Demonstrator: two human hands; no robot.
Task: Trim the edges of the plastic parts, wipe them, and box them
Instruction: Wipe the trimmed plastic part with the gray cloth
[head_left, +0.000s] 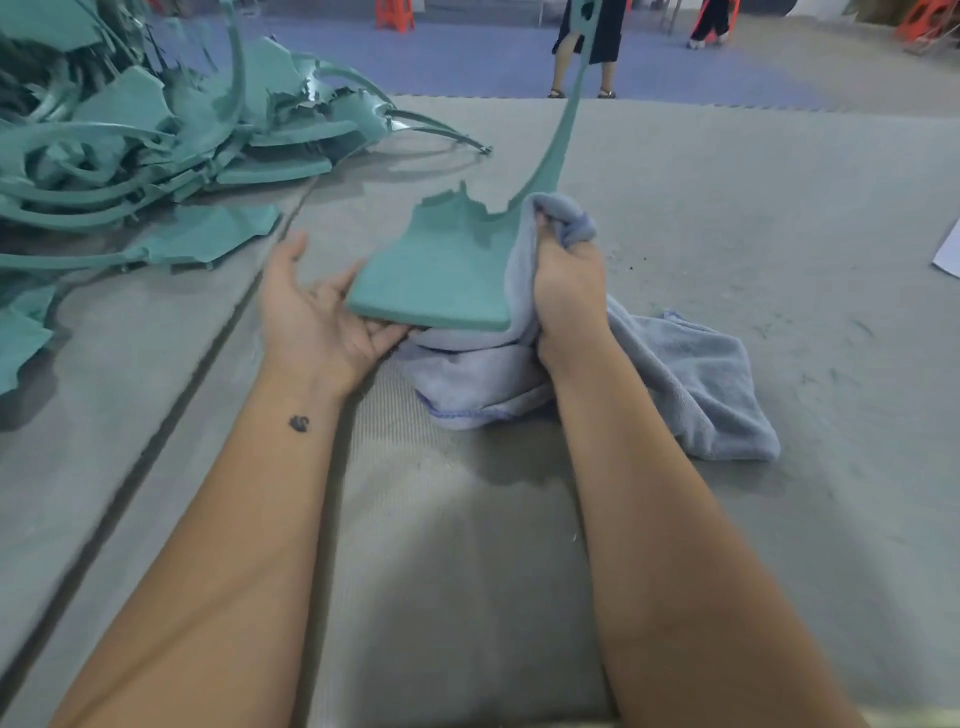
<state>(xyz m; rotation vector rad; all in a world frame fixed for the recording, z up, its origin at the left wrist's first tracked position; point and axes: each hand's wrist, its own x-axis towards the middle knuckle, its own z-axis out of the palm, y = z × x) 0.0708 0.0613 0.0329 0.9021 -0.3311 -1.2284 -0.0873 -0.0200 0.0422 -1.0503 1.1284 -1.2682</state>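
Observation:
A teal plastic part (441, 270) is held over the grey mat, its broad flat end toward me and a long thin arm rising up and away. My left hand (322, 317) lies palm up with the fingers under the part's near left edge, supporting it. My right hand (569, 291) is closed on a light blue cloth (691, 379), pressing a fold of it against the part's right edge. The rest of the cloth hangs under the part and spreads over the mat to the right.
A heap of teal plastic parts and offcuts (156, 135) fills the far left of the grey mat (467, 545). A dark seam (171, 405) runs diagonally through the mat. A white sheet corner (948, 254) lies at the right edge. People stand at the back (587, 47).

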